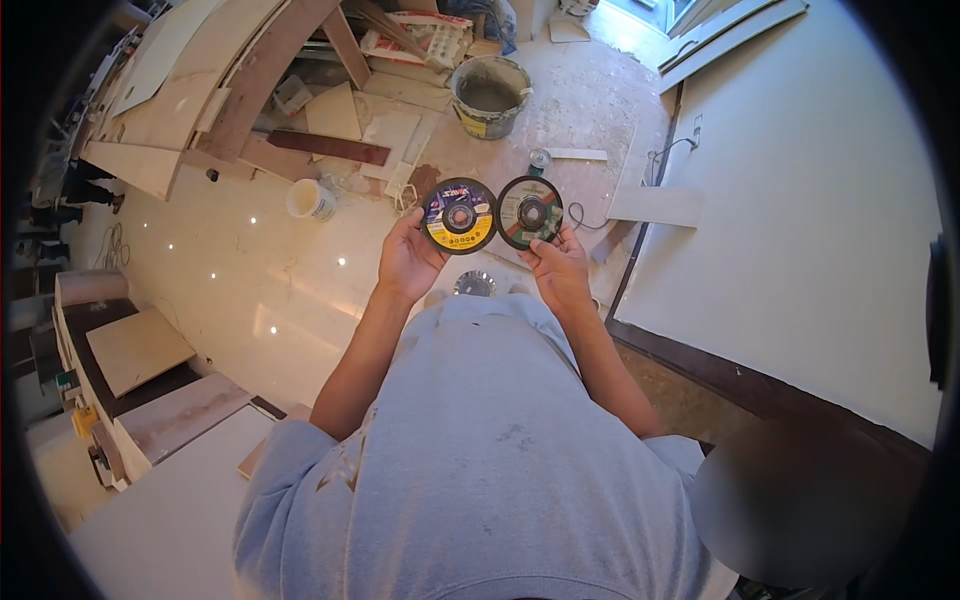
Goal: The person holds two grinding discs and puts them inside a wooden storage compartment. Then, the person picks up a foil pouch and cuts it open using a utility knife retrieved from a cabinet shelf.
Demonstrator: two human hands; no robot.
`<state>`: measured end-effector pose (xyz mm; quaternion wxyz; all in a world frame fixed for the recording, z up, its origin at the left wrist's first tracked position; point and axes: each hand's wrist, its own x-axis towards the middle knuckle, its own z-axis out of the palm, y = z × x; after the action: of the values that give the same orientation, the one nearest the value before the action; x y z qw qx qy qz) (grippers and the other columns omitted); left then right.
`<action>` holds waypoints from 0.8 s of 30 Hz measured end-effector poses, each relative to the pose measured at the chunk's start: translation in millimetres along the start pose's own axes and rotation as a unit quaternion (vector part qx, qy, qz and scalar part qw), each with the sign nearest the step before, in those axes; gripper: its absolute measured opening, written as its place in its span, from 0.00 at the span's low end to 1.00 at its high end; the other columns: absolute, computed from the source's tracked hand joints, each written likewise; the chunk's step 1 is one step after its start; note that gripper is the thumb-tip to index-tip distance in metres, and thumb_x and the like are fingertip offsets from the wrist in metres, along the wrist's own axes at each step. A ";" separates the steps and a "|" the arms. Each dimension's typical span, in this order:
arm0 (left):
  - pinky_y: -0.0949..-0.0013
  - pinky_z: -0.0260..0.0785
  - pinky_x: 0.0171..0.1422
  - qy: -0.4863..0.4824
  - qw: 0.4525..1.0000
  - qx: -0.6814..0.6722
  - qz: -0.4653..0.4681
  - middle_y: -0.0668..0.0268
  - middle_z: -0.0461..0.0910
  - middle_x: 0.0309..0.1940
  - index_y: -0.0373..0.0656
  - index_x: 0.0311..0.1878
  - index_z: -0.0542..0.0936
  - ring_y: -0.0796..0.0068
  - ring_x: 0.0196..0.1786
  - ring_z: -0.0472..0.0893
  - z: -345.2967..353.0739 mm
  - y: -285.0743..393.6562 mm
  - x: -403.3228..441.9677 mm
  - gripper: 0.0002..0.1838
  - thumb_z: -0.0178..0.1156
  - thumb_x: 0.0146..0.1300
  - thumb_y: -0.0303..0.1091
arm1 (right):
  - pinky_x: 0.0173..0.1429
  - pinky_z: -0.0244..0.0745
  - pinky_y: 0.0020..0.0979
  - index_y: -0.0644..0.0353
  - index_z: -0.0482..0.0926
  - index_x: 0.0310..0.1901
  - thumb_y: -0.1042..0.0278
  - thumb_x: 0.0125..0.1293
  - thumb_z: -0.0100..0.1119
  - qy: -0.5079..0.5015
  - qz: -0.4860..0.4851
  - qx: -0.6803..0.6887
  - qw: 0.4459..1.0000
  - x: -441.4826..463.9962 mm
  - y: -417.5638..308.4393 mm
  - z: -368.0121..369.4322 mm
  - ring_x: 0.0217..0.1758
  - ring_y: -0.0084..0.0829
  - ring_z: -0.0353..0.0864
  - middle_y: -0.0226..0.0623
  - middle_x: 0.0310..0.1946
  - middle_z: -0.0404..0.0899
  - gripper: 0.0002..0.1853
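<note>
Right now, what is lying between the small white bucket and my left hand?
Nothing: in the head view, the stretch from the white bucket to your left hand shows only bare, shiny floor.

From where I stand: pale floor [240,240], soiled around the dark bucket [492,125], glossy farther off; wooden boards [255,90] left of the bucket, large pale panel [790,220] right, bright daylit opening [645,12] beyond.

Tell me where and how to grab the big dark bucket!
The big dark bucket is best gripped, I think, by two opposite sides of its rim, coming from above: it stands upright with its round mouth open. Keep it level; there's grey stuff inside.
</note>
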<state>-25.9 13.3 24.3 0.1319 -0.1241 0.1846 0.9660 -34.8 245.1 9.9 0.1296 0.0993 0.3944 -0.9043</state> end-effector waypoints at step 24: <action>0.61 0.71 0.61 0.008 1.000 0.021 0.009 0.58 0.77 0.54 0.36 0.59 0.69 0.65 0.57 0.77 5.0 -3.3 -3.6 0.20 0.45 0.69 0.38 | 0.49 0.82 0.33 0.60 0.61 0.59 0.86 0.62 0.52 0.008 -0.016 -0.051 0.999 -4.4 -6.9 11.9 0.47 0.33 0.81 0.41 0.46 0.77 0.24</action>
<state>-22.5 17.5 28.8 0.1242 -0.1273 0.2066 0.9621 -33.7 241.6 23.8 0.1166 0.0933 0.4423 -0.8843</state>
